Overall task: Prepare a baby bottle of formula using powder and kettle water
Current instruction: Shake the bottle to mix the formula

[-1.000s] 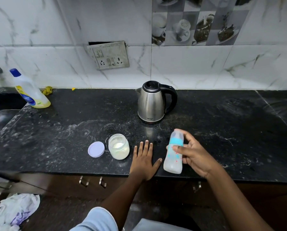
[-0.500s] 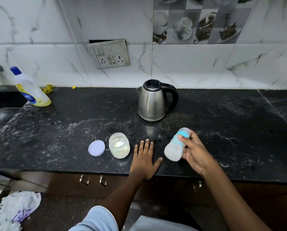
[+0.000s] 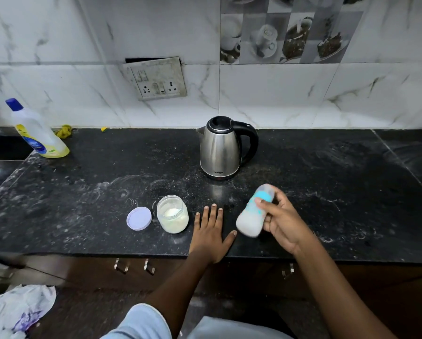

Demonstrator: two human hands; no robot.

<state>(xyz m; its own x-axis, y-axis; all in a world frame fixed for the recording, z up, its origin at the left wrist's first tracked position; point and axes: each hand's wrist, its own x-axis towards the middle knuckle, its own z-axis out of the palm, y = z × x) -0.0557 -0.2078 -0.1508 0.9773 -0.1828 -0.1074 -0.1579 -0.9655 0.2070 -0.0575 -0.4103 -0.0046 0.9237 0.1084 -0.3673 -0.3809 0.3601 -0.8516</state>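
Black stone counter (image 3: 82, 192) runs below a marble-tiled wall; you stand at its front edge. Your right hand (image 3: 284, 223) holds the bottle (image 3: 252, 215) off the counter, at 5 o'clock from the kettle (image 3: 221, 149). The bottle is tilted, teat end up and away from you, and blurred; the milky contents suggest the mixing step, with shaking the likely reason for the tilt. Thumb and fingers wrap the blue collar and body, closed firmly around them. This grip keeps the cap end covered, a sensible guard against leaks.

Your left hand (image 3: 208, 234) lies flat on the counter, palm down, fingers slightly spread, holding nothing. It most likely steadies your stance.

Powder jar (image 3: 172, 214) stands open just left of that hand, with its lid (image 3: 139, 218) lying at 9 o'clock from the jar, just beside it. The open jar suggests dosing is done and closing it is not. Kettle handle points to 3 o'clock, toward your right hand's side.
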